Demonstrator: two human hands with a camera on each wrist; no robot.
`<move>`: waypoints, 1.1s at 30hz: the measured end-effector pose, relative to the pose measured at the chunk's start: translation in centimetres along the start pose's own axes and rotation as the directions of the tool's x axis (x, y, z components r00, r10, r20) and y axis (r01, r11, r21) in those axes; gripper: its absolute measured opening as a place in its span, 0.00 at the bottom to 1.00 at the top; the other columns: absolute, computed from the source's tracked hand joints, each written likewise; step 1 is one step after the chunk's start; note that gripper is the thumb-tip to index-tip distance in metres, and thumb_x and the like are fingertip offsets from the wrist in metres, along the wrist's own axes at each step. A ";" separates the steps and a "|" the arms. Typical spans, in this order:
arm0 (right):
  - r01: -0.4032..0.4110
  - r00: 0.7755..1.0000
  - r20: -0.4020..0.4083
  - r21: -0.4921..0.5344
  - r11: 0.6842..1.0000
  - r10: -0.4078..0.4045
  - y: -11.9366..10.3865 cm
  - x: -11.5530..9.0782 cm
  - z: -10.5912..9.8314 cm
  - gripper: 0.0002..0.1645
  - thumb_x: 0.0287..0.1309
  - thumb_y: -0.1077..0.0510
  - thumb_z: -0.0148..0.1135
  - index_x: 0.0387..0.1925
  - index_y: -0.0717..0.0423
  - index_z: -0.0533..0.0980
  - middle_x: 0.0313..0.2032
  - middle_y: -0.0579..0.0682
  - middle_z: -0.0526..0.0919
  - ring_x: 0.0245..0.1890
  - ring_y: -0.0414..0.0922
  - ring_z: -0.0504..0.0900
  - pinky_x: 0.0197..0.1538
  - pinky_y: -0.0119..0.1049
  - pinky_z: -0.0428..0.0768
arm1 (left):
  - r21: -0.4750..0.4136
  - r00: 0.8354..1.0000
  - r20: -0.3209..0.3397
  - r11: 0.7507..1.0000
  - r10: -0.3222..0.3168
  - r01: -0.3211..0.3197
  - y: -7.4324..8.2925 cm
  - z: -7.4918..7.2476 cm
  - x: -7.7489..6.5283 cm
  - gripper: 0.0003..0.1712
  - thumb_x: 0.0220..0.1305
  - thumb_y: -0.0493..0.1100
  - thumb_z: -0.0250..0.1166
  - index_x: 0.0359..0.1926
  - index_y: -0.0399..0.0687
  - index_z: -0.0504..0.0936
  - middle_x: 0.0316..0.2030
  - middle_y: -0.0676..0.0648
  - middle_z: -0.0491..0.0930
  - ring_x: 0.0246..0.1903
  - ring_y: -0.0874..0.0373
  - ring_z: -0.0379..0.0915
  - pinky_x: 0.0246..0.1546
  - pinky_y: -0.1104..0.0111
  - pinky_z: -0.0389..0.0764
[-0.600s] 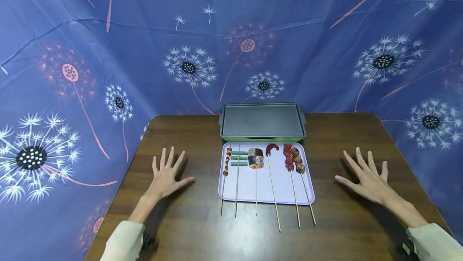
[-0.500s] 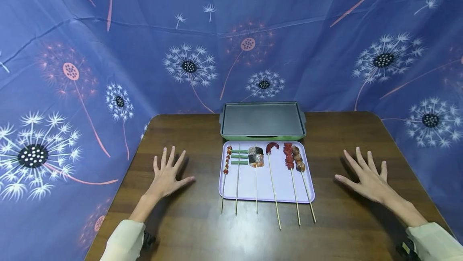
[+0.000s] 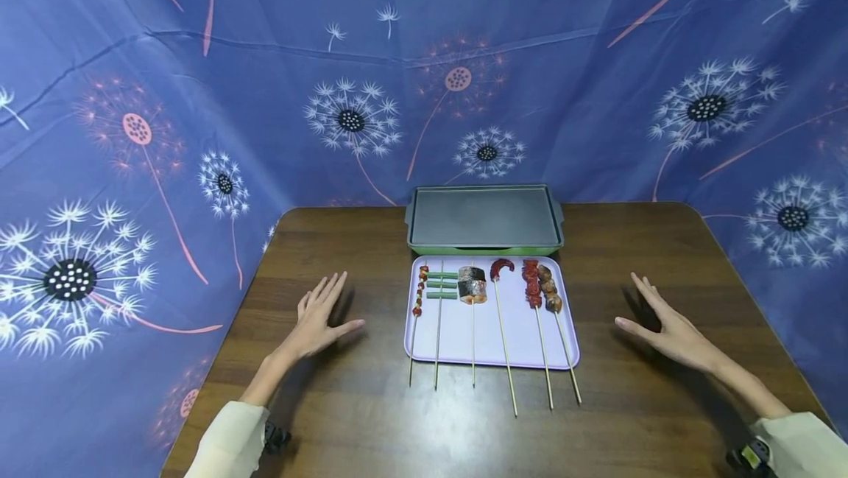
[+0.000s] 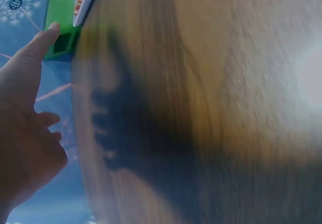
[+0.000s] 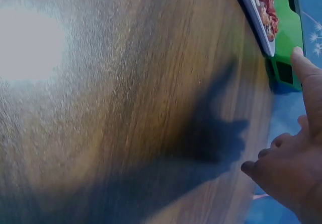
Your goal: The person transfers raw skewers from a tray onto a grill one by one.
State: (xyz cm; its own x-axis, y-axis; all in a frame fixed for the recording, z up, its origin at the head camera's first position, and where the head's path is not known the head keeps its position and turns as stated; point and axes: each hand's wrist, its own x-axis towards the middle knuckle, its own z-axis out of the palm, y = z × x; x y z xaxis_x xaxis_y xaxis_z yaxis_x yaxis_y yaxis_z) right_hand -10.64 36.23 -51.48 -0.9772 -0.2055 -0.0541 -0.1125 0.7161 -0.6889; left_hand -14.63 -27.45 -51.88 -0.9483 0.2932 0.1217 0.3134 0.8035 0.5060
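My left hand (image 3: 314, 327) hovers over the table left of a lilac tray (image 3: 457, 342), its fingers extended and thumb pointing toward the tray. On the tray's other side my right hand (image 3: 672, 332) is held the same way, above its own shadow. Both hold nothing. Several skewers lie side by side on the tray, sticks jutting past its front edge: small red pieces (image 3: 420, 291), green stalks (image 3: 442, 286), a fish piece (image 3: 472, 285), a curled dark red tentacle-like piece (image 3: 501, 267), red meat chunks (image 3: 532, 283) and brown balls (image 3: 550, 290).
Behind the tray stands a green electric griddle (image 3: 485, 217) with a flat dark plate, close to the tray's back edge. The brown wooden table (image 3: 371, 419) extends on both sides. A blue dandelion-print cloth (image 3: 278, 117) hangs around the back and sides.
Both hands have turned from palm-down with fingers spread to more edge-on, fingers closer together. The tray, skewers and griddle keep their places; the head view has shifted slightly.
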 end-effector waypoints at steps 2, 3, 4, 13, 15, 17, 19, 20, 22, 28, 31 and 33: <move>-0.009 1.000 -0.002 0.016 1.000 0.009 -0.2 -0.1 0.2 0.59 0.68 0.48 0.65 0.82 0.35 0.35 0.80 0.67 0.34 0.77 0.75 0.36 0.59 0.84 0.52 | -0.058 1.000 0.012 0.998 -0.012 0.013 0.4 0.1 0.1 0.58 0.60 0.58 0.73 0.82 0.52 0.50 0.77 0.33 0.57 0.76 0.30 0.49 0.68 0.29 0.48; -0.011 1.000 -0.002 0.026 1.000 0.011 -0.3 -0.2 0.3 0.58 0.68 0.49 0.65 0.82 0.34 0.35 0.80 0.67 0.35 0.77 0.76 0.38 0.58 0.83 0.53 | -0.099 0.999 0.025 0.995 -0.026 0.028 0.7 0.1 0.2 0.57 0.60 0.57 0.73 0.82 0.52 0.50 0.77 0.34 0.58 0.76 0.30 0.51 0.69 0.29 0.50; -0.009 1.000 -0.001 0.030 1.000 0.009 -0.4 -0.3 0.4 0.58 0.68 0.49 0.65 0.82 0.35 0.36 0.80 0.68 0.36 0.76 0.77 0.40 0.58 0.83 0.54 | -0.144 0.998 0.042 0.988 -0.044 0.049 0.9 0.1 0.3 0.56 0.61 0.56 0.72 0.82 0.53 0.50 0.76 0.35 0.60 0.75 0.31 0.52 0.69 0.30 0.52; 0.056 0.996 -0.067 0.067 0.996 -0.052 -1.0 -1.1 1.8 0.46 0.69 0.55 0.65 0.80 0.51 0.54 0.73 0.58 0.68 0.69 0.21 0.60 0.67 0.29 0.69 | -0.539 0.984 0.157 0.827 -0.089 0.160 2.4 1.0 1.8 0.47 0.69 0.45 0.69 0.81 0.53 0.53 0.68 0.35 0.73 0.65 0.40 0.74 0.68 0.46 0.72; 0.104 0.991 -0.097 0.092 0.990 -0.095 -1.1 -1.1 2.1 0.43 0.68 0.58 0.66 0.78 0.58 0.58 0.67 0.43 0.75 0.59 0.14 0.65 0.55 0.13 0.69 | -0.544 0.984 0.161 0.825 -0.076 0.153 2.4 1.5 2.0 0.47 0.68 0.43 0.69 0.81 0.48 0.54 0.66 0.35 0.76 0.61 0.43 0.78 0.63 0.54 0.78; 0.139 0.986 -0.109 0.130 0.982 -0.126 -1.2 -1.1 2.5 0.41 0.67 0.61 0.66 0.76 0.63 0.60 0.61 0.29 0.75 0.54 0.15 0.71 0.50 0.11 0.71 | -0.545 0.985 0.162 0.827 -0.059 0.139 2.4 2.1 2.2 0.46 0.68 0.42 0.69 0.80 0.45 0.55 0.63 0.35 0.78 0.56 0.46 0.81 0.56 0.63 0.80; 0.160 0.984 -0.105 0.153 0.975 -0.145 -1.2 -1.2 2.8 0.40 0.67 0.63 0.65 0.75 0.67 0.60 0.57 0.20 0.72 0.52 0.18 0.74 0.48 0.13 0.74 | -0.549 0.985 0.169 0.826 -0.036 0.125 2.4 2.6 2.3 0.46 0.68 0.41 0.69 0.79 0.41 0.55 0.61 0.34 0.79 0.53 0.48 0.82 0.49 0.69 0.81; 0.163 0.983 -0.106 0.159 0.974 -0.148 -1.3 -1.3 3.0 0.39 0.66 0.64 0.65 0.74 0.68 0.61 0.56 0.18 0.72 0.51 0.20 0.76 0.47 0.14 0.75 | -0.558 0.983 0.179 0.821 -0.025 0.123 2.5 2.8 2.3 0.45 0.68 0.40 0.68 0.79 0.40 0.55 0.61 0.33 0.79 0.51 0.48 0.83 0.44 0.70 0.82; 0.168 0.983 -0.101 0.182 0.969 -0.152 -1.4 -1.5 3.5 0.39 0.66 0.65 0.65 0.73 0.69 0.61 0.54 0.19 0.74 0.49 0.22 0.78 0.46 0.15 0.76 | -0.588 0.977 0.214 0.797 -0.011 0.138 2.6 3.3 2.3 0.45 0.69 0.39 0.67 0.80 0.40 0.54 0.61 0.31 0.78 0.46 0.49 0.84 0.37 0.68 0.84; 0.165 0.986 -0.064 0.246 0.955 -0.154 -2.2 -2.1 5.0 0.37 0.66 0.67 0.63 0.72 0.72 0.60 0.50 0.30 0.81 0.45 0.23 0.81 0.43 0.19 0.79 | -0.689 0.948 0.320 0.688 0.006 0.228 3.1 4.6 2.8 0.46 0.70 0.38 0.66 0.81 0.41 0.49 0.62 0.27 0.74 0.39 0.56 0.85 0.37 0.63 0.88; 0.184 0.983 -0.040 0.273 0.944 -0.180 -2.7 -2.2 5.7 0.35 0.67 0.68 0.62 0.70 0.75 0.61 0.48 0.39 0.84 0.45 0.24 0.82 0.42 0.21 0.81 | -0.732 0.943 0.332 0.635 0.016 0.247 3.4 5.1 3.1 0.47 0.69 0.35 0.66 0.81 0.40 0.49 0.59 0.25 0.74 0.39 0.59 0.84 0.40 0.64 0.89; 0.206 0.978 -0.030 0.307 0.929 -0.207 -2.9 -2.2 6.0 0.34 0.67 0.69 0.62 0.69 0.77 0.61 0.47 0.44 0.85 0.45 0.26 0.82 0.42 0.22 0.81 | -0.751 0.939 0.342 0.611 0.033 0.252 3.5 5.5 3.3 0.48 0.68 0.33 0.66 0.80 0.39 0.49 0.56 0.24 0.75 0.38 0.61 0.84 0.40 0.64 0.89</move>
State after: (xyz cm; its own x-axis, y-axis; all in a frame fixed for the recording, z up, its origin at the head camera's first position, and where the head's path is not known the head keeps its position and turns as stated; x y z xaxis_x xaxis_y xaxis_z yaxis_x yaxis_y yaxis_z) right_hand -7.08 30.57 -53.69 -0.9376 -0.3295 0.1113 -0.2505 0.4179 -0.8733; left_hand -16.42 -20.81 -54.36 -0.8629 0.4789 -0.1613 -0.0856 0.1760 0.9807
